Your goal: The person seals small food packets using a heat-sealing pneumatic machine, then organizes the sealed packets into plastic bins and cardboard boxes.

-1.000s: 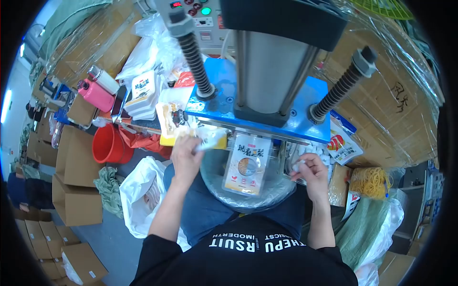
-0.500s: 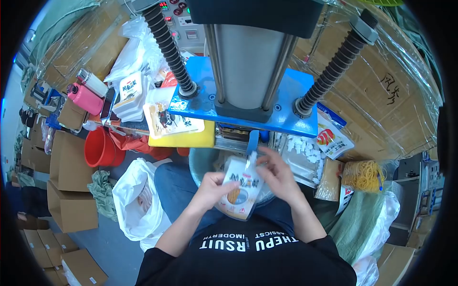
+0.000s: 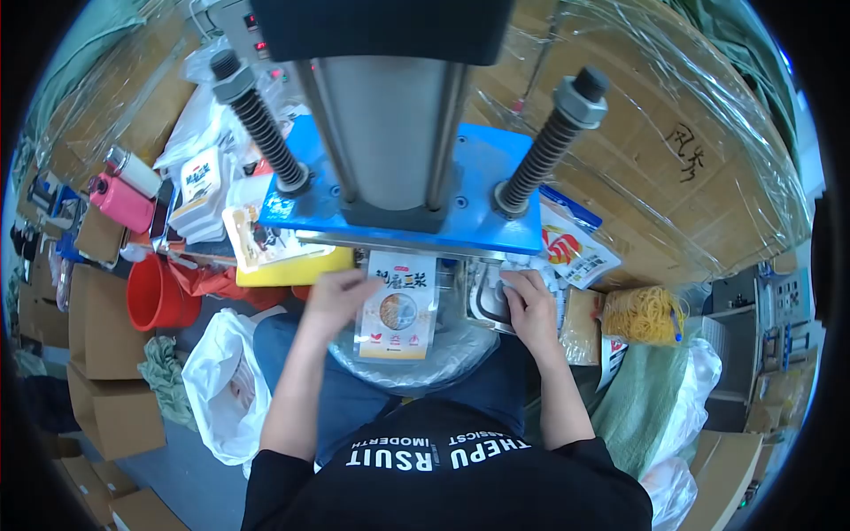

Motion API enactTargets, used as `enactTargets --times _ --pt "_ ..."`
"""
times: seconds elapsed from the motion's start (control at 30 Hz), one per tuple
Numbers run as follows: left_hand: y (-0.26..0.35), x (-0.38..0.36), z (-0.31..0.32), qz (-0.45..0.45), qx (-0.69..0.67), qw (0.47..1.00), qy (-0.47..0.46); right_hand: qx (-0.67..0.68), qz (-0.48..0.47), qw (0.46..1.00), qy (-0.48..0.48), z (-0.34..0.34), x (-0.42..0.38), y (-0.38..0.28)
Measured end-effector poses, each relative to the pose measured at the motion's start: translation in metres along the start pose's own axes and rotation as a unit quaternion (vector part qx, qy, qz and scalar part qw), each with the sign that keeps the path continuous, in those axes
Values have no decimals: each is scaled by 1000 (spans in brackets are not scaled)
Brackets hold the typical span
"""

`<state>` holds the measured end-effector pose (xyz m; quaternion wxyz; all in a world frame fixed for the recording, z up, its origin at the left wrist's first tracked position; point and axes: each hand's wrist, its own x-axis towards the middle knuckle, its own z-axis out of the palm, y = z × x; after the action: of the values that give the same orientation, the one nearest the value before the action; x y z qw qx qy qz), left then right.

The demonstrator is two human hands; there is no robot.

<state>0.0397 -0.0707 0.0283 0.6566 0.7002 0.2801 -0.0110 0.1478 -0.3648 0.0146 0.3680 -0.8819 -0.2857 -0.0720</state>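
A printed pouch (image 3: 397, 323) with a round window hangs upright, its top edge close under the blue press plate (image 3: 482, 221). My left hand (image 3: 336, 305) is beside the pouch's upper left edge, its fingertips overlapping that edge and blurred by motion. Over the metal tray (image 3: 498, 311) on the right, my right hand (image 3: 533, 310) has its fingers drawn together and pointing down among small white plastic pieces (image 3: 551, 281). I cannot tell what those fingers hold. Below the pouch, a plastic-lined tub (image 3: 452, 365) sits between the knees.
A yellow block (image 3: 297, 267) with printed pouches on it is left of the press. Further left are a red bucket (image 3: 162, 292) and a white bag (image 3: 226, 398). Yellow rubber bands (image 3: 644, 316) lie at right. A large wrapped carton (image 3: 655, 168) stands behind.
The pouch has gone from my two hands up to the press and hangs there. My right hand has moved right to the tray; my left has moved up. The view has shifted.
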Motion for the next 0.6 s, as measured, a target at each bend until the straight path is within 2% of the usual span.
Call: enactTargets --times 0.03,0.07,0.1,0.17,0.2,0.23,0.27,0.3,0.37,0.43,0.47,0.5,0.57,0.6 --pt "13 -3 -15 33 83 995 40 -1 5 1000 5 -2 2 2" --pt "11 3 -36 170 177 958 145 25 19 999 16 -3 2 3" --pt "7 8 -55 301 263 883 245 52 31 998 27 -4 3 4" --pt "3 6 -72 356 378 811 269 65 39 996 42 -10 4 1" --pt "-41 11 -77 364 452 784 220 93 77 991 49 -12 3 1" --pt "-46 -6 -71 379 488 757 211 122 116 984 56 -11 2 2" --pt "-47 -18 -66 394 525 727 201 127 117 983 58 -11 4 5" --pt "-48 -20 -69 377 461 779 195 156 114 979 65 -10 4 9" --pt "-52 -12 -76 372 437 792 207 205 117 969 68 -5 3 5" --pt "-35 0 -75 380 393 807 224 364 221 903 51 -7 9 -18" --pt "-29 2 -72 370 363 821 238 421 229 878 26 -7 9 -18" --pt "-22 1 -63 338 303 853 257 427 225 876 19 -6 6 -23" --pt "-13 -18 -44 360 340 831 253 397 206 889 -94 -11 1 -32" --pt "-9 -29 -30 365 335 839 226 342 167 916 -127 -12 3 -41"
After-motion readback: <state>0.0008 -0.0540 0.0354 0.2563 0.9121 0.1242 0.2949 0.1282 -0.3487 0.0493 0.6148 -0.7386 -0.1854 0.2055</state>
